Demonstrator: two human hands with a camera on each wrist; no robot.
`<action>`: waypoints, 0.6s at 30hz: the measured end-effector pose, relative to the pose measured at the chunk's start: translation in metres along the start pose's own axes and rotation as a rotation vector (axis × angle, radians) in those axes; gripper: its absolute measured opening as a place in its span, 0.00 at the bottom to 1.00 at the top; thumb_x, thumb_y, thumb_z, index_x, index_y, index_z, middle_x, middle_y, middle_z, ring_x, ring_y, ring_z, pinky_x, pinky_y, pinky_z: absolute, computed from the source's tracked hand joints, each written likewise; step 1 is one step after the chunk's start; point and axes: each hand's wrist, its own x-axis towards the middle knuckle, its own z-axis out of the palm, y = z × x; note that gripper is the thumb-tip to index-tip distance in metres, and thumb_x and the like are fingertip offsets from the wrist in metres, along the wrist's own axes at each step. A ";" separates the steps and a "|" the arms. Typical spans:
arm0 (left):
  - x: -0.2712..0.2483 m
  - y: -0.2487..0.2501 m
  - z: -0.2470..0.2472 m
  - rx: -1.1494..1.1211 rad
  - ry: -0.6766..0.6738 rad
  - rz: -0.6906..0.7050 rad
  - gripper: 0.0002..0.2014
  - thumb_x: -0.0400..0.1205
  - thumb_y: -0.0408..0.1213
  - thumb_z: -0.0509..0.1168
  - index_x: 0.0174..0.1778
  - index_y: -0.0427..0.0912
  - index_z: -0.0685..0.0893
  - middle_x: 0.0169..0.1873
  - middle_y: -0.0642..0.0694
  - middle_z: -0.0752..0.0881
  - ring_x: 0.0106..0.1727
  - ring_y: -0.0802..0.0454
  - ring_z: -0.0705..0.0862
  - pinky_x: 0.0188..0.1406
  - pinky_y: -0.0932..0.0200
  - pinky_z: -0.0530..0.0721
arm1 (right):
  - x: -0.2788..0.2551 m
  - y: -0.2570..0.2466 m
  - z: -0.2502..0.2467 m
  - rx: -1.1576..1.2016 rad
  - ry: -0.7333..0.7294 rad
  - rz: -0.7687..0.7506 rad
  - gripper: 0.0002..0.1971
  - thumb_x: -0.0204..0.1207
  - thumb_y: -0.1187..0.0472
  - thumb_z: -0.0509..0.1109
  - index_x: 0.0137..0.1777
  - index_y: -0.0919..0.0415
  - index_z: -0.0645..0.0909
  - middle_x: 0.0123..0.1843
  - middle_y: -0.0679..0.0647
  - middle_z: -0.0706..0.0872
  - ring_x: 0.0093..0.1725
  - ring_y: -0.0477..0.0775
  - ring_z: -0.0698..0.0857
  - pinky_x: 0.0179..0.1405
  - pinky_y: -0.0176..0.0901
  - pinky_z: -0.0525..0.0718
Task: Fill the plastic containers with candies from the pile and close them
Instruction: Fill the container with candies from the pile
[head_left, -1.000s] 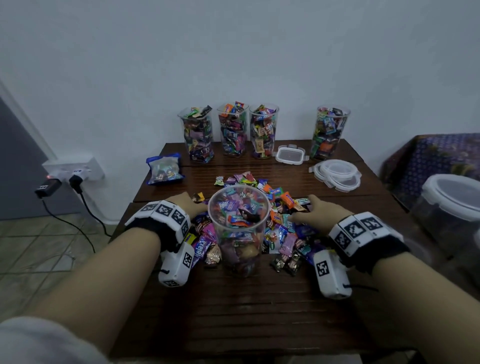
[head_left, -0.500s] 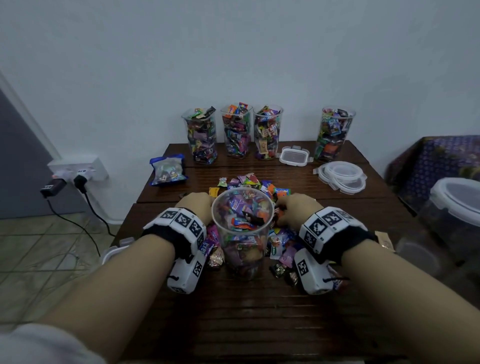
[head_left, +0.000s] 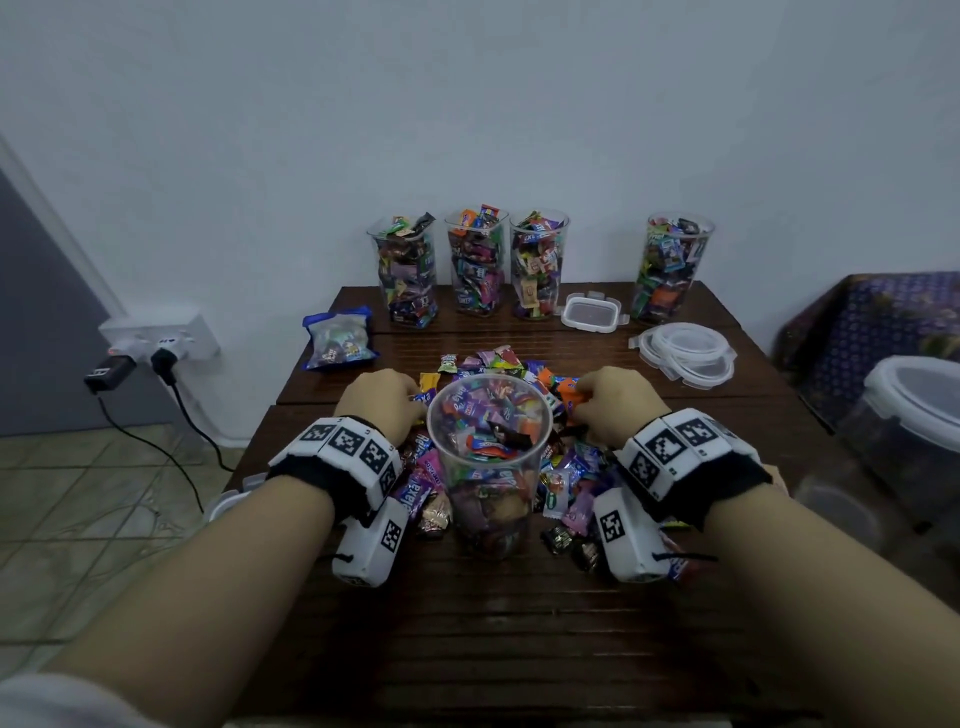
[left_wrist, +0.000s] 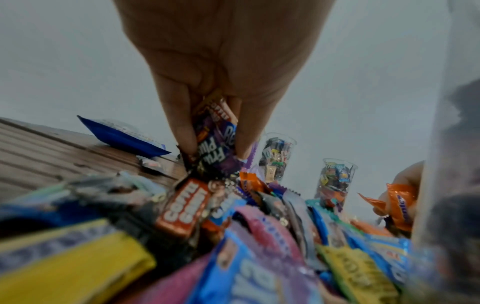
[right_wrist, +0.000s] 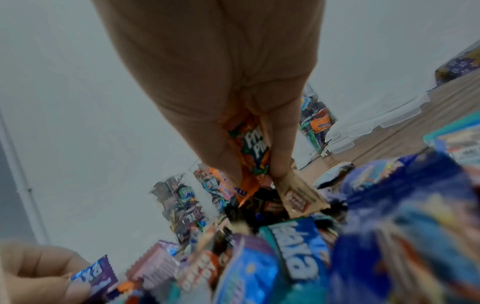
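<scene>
A clear plastic container (head_left: 488, 462) stands upright and lidless, over half full, amid the candy pile (head_left: 563, 483). Four filled containers (head_left: 475, 262) line the desk's twelve o'clock edge; round lids (head_left: 685, 353) lie stacked at two o'clock.

Pale wall (head_left: 467, 104) (tiled floor (head_left: 78, 493))

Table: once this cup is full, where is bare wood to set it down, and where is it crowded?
Bare table lies nearest the person, in front of the cup. A smaller free patch lies between the blue bag and the left hand. Crowded: the candy pile around the cup, the filled cups along the back, the lids at right.
</scene>
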 end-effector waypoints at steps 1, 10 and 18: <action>-0.002 0.000 -0.001 -0.025 0.034 -0.001 0.12 0.82 0.41 0.65 0.56 0.38 0.87 0.53 0.38 0.87 0.55 0.40 0.83 0.49 0.52 0.80 | -0.002 0.001 -0.003 0.042 0.012 0.007 0.11 0.77 0.63 0.66 0.57 0.62 0.85 0.57 0.60 0.85 0.57 0.60 0.83 0.50 0.43 0.79; -0.014 0.008 -0.013 -0.246 0.205 0.046 0.14 0.81 0.44 0.68 0.56 0.38 0.88 0.52 0.41 0.89 0.54 0.45 0.84 0.52 0.55 0.80 | -0.013 0.000 -0.020 0.256 0.066 -0.022 0.12 0.73 0.65 0.70 0.30 0.55 0.76 0.33 0.54 0.81 0.34 0.51 0.78 0.28 0.38 0.72; -0.033 0.017 -0.045 -0.464 0.333 0.115 0.11 0.81 0.40 0.68 0.53 0.39 0.88 0.41 0.46 0.87 0.45 0.51 0.84 0.51 0.55 0.81 | -0.026 -0.018 -0.045 0.468 0.195 -0.165 0.02 0.71 0.66 0.71 0.38 0.63 0.84 0.41 0.66 0.88 0.45 0.65 0.86 0.50 0.55 0.84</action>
